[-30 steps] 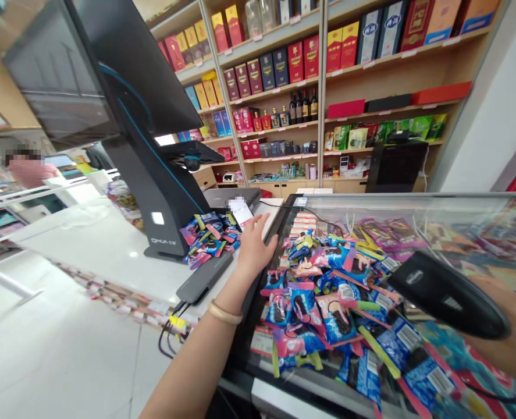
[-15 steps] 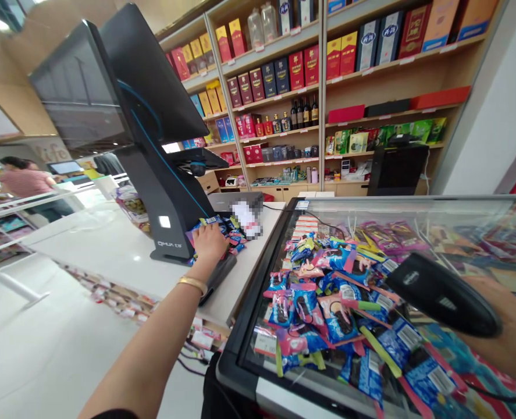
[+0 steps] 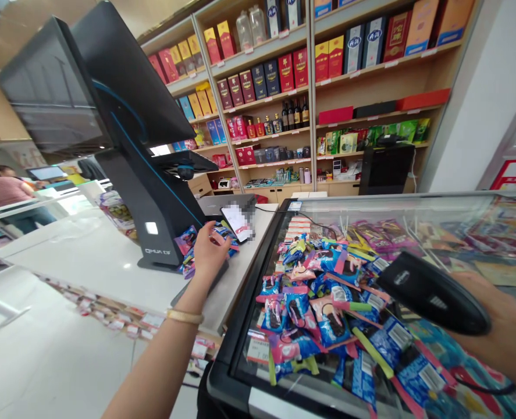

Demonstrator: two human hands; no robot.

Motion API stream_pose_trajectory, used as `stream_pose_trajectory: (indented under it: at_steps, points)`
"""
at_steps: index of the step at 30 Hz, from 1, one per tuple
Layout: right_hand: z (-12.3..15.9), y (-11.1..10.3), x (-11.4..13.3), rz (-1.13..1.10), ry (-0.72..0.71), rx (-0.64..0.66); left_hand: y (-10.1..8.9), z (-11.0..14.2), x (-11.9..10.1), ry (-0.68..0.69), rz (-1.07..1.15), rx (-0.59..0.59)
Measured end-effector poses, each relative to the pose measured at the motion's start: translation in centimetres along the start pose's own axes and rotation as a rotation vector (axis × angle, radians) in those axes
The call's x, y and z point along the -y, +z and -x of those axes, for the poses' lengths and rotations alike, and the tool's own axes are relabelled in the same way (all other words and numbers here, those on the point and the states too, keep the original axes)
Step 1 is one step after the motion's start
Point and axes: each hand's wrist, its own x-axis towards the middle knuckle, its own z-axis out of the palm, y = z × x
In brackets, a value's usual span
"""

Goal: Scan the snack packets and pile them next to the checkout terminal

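Observation:
My left hand (image 3: 210, 251), a band on its wrist, is over a small heap of wrapped snacks (image 3: 188, 240) at the foot of the black checkout terminal (image 3: 153, 198). Its fingers are curved and apart, with blue wrappers showing beside and between them; no packet is plainly gripped. On the right, my right hand (image 3: 497, 326) is wrapped around a black barcode scanner (image 3: 432, 294), whose head points left. Below the scanner, many blue and pink snack packets (image 3: 299, 308) lie spread over the glass-topped case (image 3: 258, 381), some with barcodes facing up.
A phone (image 3: 237, 224) lies beyond the left-hand heap, partly blurred out. The white counter (image 3: 87, 244) runs left, with a gap between it and the glass case. Shelves (image 3: 279, 90) of boxes and bottles stand behind. People (image 3: 11, 195) are at the far left.
My left hand has lifted from lying flat on the heap to a curved shape, uncovering packets to its left. The view has shifted slightly right. My right hand still holds the scanner.

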Motion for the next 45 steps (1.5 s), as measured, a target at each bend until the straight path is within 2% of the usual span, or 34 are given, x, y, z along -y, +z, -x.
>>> stream_pose_trajectory:
  at_steps: [2, 4, 9, 13, 21, 28, 35, 38, 42, 45]
  points:
    - [-0.1, -0.1, 0.1, -0.011, -0.023, -0.002, 0.7, 0.9, -1.7, 0.025, 0.192, -0.017]
    - [-0.3, -0.2, 0.3, -0.02, -0.065, 0.0, 1.6, 2.1, -4.1, 0.114, 0.321, -0.032]
    - [-1.2, -0.7, 1.6, -0.073, -0.048, -0.001, 3.7, 5.6, -10.2, 0.398, 0.419, -0.098]
    - [-2.1, -1.0, 3.0, -0.104, -0.057, -0.014, 4.6, 7.8, -12.8, 0.503, 0.444, -0.09]
    - [-2.4, -1.3, 4.5, -0.163, -0.027, 0.109, 4.9, 9.5, -13.2, 0.589, 0.479, -0.036]
    - [-2.9, -1.2, 5.0, -0.187, -0.054, 0.107, 5.3, 10.1, -13.1, 0.586, 0.479, 0.053]
    - [-3.4, -1.4, 5.1, -0.21, -0.08, 0.134, 5.4, 10.0, -13.2, 0.625, 0.478, -0.005]
    - [-3.0, -1.4, 4.8, -0.18, -0.064, 0.139, 5.5, 10.2, -13.2, 0.598, 0.504, 0.029]
    - [-2.3, -1.3, 3.9, -0.14, -0.052, 0.101, 5.5, 10.2, -13.0, 0.489, 0.485, 0.088]
    - [-2.1, -1.3, 3.4, -0.098, -0.043, 0.062, 5.8, 9.9, -12.6, 0.43, 0.453, 0.212]
